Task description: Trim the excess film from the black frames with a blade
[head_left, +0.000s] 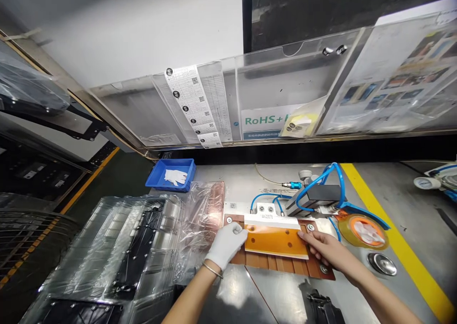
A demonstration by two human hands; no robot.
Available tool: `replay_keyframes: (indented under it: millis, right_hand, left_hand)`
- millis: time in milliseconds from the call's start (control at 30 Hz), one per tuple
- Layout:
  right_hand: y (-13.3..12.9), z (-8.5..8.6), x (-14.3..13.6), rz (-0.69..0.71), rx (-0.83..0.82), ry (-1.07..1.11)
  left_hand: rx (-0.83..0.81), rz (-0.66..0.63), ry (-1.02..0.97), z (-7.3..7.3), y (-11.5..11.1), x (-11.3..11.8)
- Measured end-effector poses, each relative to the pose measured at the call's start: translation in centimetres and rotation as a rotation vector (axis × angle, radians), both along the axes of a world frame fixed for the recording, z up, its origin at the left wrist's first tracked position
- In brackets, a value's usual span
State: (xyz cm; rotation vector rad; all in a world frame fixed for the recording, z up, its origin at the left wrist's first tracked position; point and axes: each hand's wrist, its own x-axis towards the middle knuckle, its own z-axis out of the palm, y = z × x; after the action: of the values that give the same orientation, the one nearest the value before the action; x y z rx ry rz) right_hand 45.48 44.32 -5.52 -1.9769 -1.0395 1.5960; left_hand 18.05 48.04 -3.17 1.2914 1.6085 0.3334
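Seen from my remote head view, the amber sheet [273, 243], glossy and translucent, is a rectangle with dark round spots and a white strip along its near border. Beneath it lies a brown base [291, 264], grooved, with bright screws at its corners; a white block [266, 208] stands behind. Thin blue tubes [343, 183] loop toward the far edge of the brushed-metal desk [241, 174]. Smooth blue plastic forms the tray [178, 187] at the desk's far left corner, a limp white glove [174, 176] inside. Along the left edge, ribbed clear trays [94, 228] carry black parts [137, 250]; crinkled film [195, 217] partly veils a copper-coloured sheet [219, 197]. A tape roll [346, 233] and a shiny round disc [382, 263] sit toward the right edge. The frame cuts off a black piece [323, 309] at the near side; glare blurs the trays, and the fingers under the amber sheet are hidden from me. The amber sheet lies between my two hands, above the base: the gloved left hand [227, 244] pinches its left end, the bare right hand [325, 250] its right end.
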Motion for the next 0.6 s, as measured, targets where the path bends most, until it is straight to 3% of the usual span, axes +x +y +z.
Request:
replay_keyframes:
  millis: [233, 600]
  right_hand:
    - [0.6, 1.0, 1.0, 0.081, 0.02, -0.137]
    - [1.2, 1.3, 1.6, 0.116, 0.024, -0.17]
  left_hand:
    - [-0.005, -0.006, 0.049, -0.6, -0.2, -0.3]
    - [-0.095, 0.033, -0.102, -1.2, -0.3, -0.4]
